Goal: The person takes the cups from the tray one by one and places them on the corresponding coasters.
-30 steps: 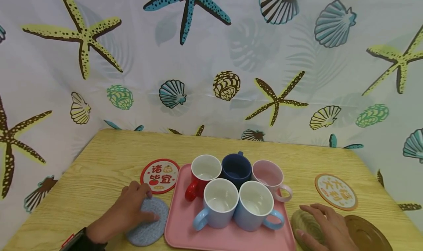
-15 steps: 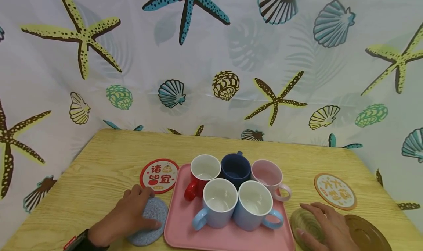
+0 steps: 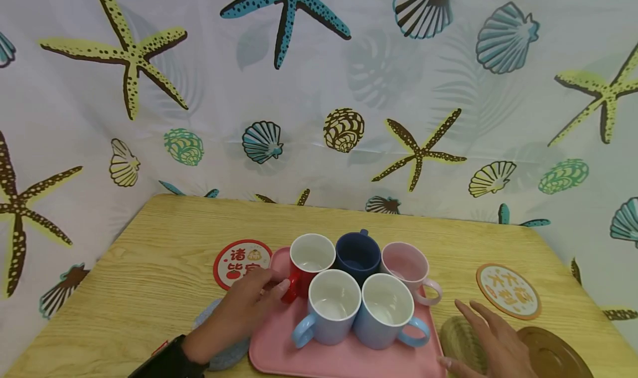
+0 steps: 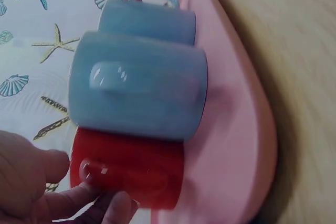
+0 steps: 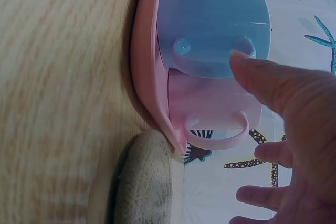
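Note:
A pink tray (image 3: 344, 361) carries a red mug (image 3: 306, 267), a dark blue mug (image 3: 356, 256), a pink mug (image 3: 404, 267) and two light blue mugs (image 3: 331, 311). My left hand (image 3: 279, 286) reaches over the tray's left edge. Its thumb and fingers pinch the red mug's handle (image 4: 90, 171). My right hand (image 3: 490, 339) hovers with straight, spread fingers over a green woven coaster (image 3: 461, 336) just right of the tray. In the right wrist view the pink mug's handle (image 5: 215, 129) is close to those fingers (image 5: 262, 77).
A grey-blue felt coaster (image 3: 226, 358) lies under my left wrist. A red printed coaster (image 3: 239, 259) sits left of the tray, an orange-rimmed one (image 3: 507, 290) and a brown one (image 3: 553, 353) to the right. A seashell-print curtain (image 3: 319, 118) backs the wooden table (image 3: 149, 267).
My left hand has left the grey-blue coaster and moved right to the red mug's handle. My right hand has lifted slightly off the woven coaster.

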